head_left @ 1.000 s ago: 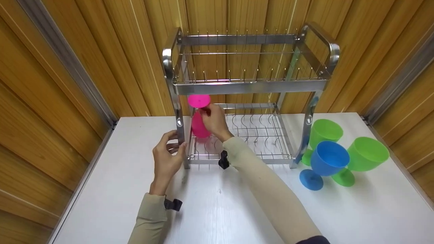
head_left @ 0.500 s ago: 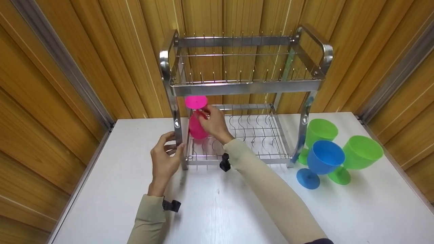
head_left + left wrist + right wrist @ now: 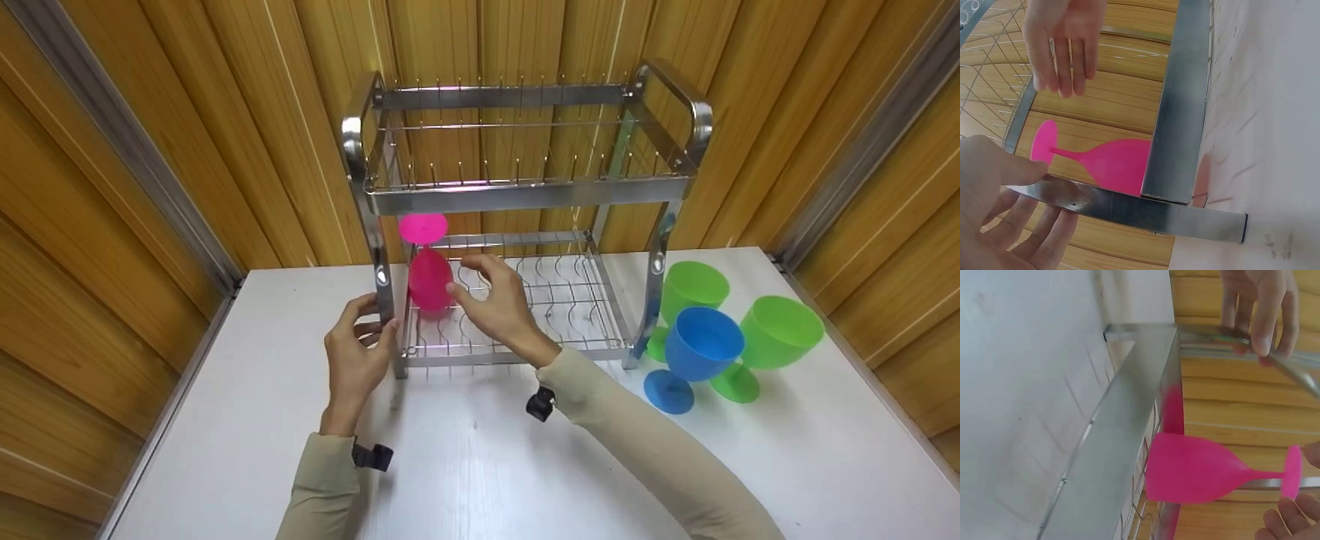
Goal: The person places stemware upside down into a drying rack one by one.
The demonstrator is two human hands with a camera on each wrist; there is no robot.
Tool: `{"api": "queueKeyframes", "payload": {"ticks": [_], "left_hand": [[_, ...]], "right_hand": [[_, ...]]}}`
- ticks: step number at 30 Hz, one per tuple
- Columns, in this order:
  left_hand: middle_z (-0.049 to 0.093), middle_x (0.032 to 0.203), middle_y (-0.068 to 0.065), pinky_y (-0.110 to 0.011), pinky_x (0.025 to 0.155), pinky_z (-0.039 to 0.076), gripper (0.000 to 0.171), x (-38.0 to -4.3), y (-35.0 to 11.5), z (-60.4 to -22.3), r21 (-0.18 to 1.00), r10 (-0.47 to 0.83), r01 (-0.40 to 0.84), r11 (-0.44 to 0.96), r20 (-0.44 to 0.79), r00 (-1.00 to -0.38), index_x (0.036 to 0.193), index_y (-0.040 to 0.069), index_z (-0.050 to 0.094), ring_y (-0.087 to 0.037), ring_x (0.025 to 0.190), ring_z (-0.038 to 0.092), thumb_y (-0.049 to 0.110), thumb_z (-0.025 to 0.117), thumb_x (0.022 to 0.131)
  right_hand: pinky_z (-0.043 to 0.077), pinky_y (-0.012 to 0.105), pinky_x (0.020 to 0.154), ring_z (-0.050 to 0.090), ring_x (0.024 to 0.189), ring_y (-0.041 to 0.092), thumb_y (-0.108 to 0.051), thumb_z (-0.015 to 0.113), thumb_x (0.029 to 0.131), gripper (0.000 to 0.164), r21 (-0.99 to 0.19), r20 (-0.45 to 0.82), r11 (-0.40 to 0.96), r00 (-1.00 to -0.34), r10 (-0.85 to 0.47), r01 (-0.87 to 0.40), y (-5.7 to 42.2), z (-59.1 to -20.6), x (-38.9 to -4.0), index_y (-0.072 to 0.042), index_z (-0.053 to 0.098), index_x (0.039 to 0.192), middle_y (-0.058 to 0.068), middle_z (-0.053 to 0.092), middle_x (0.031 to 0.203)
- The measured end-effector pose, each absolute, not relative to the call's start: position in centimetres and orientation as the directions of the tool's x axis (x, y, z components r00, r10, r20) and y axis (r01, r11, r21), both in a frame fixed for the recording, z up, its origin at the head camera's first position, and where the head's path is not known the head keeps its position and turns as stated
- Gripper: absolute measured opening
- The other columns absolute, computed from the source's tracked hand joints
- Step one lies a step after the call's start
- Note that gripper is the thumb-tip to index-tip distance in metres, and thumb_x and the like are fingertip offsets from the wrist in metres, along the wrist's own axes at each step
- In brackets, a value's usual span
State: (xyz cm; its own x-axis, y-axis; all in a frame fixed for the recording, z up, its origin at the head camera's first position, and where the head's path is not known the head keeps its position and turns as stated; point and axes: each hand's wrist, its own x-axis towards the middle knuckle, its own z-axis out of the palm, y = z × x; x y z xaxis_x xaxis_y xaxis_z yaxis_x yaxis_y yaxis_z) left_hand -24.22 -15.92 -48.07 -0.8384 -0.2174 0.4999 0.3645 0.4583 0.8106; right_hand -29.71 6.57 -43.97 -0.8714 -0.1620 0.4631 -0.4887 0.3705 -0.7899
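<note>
A pink plastic goblet (image 3: pixel 431 279) stands upside down at the left end of the lower shelf of a metal dish rack (image 3: pixel 525 196), its round foot on top. To its right, my right hand (image 3: pixel 501 304) is apart from the stem, with thumb and fingers spread and nothing between them. My left hand (image 3: pixel 358 356) grips the rack's left front post (image 3: pixel 1117 205), the thumb on one side and the fingers round the other. In the right wrist view, the goblet's bowl rests rim down on the wire shelf, and fingers (image 3: pixel 1292 517) of my right hand show near its foot.
On the white table (image 3: pixel 480 465), right of the rack, stand a blue goblet (image 3: pixel 705 343) and two green goblets (image 3: pixel 694 286), all upright. The rack's upper tier (image 3: pixel 517 161) with its upright prongs hangs over the lower shelf. Wood-patterned walls (image 3: pixel 187 150) enclose the back and sides.
My right hand has let go of the pink goblet and drawn back to the right and towards me. The goblet stays on the shelf; my left hand keeps its grip on the post.
</note>
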Motion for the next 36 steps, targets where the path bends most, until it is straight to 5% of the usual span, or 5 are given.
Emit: {"api": "queueKeyframes", "payload": {"ticks": [13, 17, 23, 36], "left_hand": [[0.077, 0.116, -0.016, -0.039, 0.081, 0.068, 0.044, -23.9, -16.2, -48.3, 0.819, -0.231, 0.35, 0.454, 0.488, -0.842, 0.132, 0.003, 0.068, -0.033, 0.09, 0.079, -0.002, 0.082, 0.09], [0.077, 0.116, -0.016, -0.038, 0.081, 0.068, 0.043, -23.9, -16.0, -48.4, 0.824, -0.226, 0.356, 0.442, 0.486, -0.844, 0.131, 0.004, 0.069, -0.034, 0.091, 0.079, -0.001, 0.081, 0.091], [0.077, 0.116, -0.015, -0.036, 0.08, 0.068, 0.042, -24.0, -16.0, -48.3, 0.824, -0.228, 0.37, 0.428, 0.495, -0.838, 0.13, 0.005, 0.07, -0.033, 0.09, 0.079, -0.002, 0.081, 0.09], [0.076, 0.115, -0.016, -0.038, 0.082, 0.068, 0.037, -24.4, -16.0, -48.3, 0.843, -0.219, 0.371, 0.39, 0.476, -0.851, 0.127, 0.005, 0.069, -0.034, 0.091, 0.078, 0.0, 0.081, 0.092]], "right_hand": [[0.049, 0.034, 0.119, 0.066, 0.129, 0.025, -0.011, 0.081, 0.095, 0.037, -0.844, 0.459, 0.208, -0.866, -0.2, -0.495, 12.8, -45.6, -20.9, -0.007, 0.07, 0.13, 0.003, 0.071, 0.129], [0.047, 0.026, 0.119, 0.065, 0.129, 0.025, -0.007, 0.081, 0.095, 0.039, -0.871, 0.419, 0.186, -0.885, -0.204, -0.456, 14.9, -46.8, -18.2, -0.005, 0.068, 0.131, 0.008, 0.07, 0.131], [0.047, 0.022, 0.117, 0.065, 0.129, 0.021, -0.007, 0.081, 0.094, 0.04, -0.922, 0.314, 0.175, -0.931, -0.187, -0.346, 17.7, -48.0, -15.7, -0.013, 0.068, 0.132, 0.008, 0.068, 0.132], [0.055, 0.019, 0.105, 0.07, 0.12, 0.015, -0.007, 0.077, 0.097, 0.037, -0.973, 0.025, 0.227, -0.994, -0.11, -0.049, 24.8, -49.7, -13.3, -0.001, 0.067, 0.132, 0.021, 0.067, 0.133]]}}
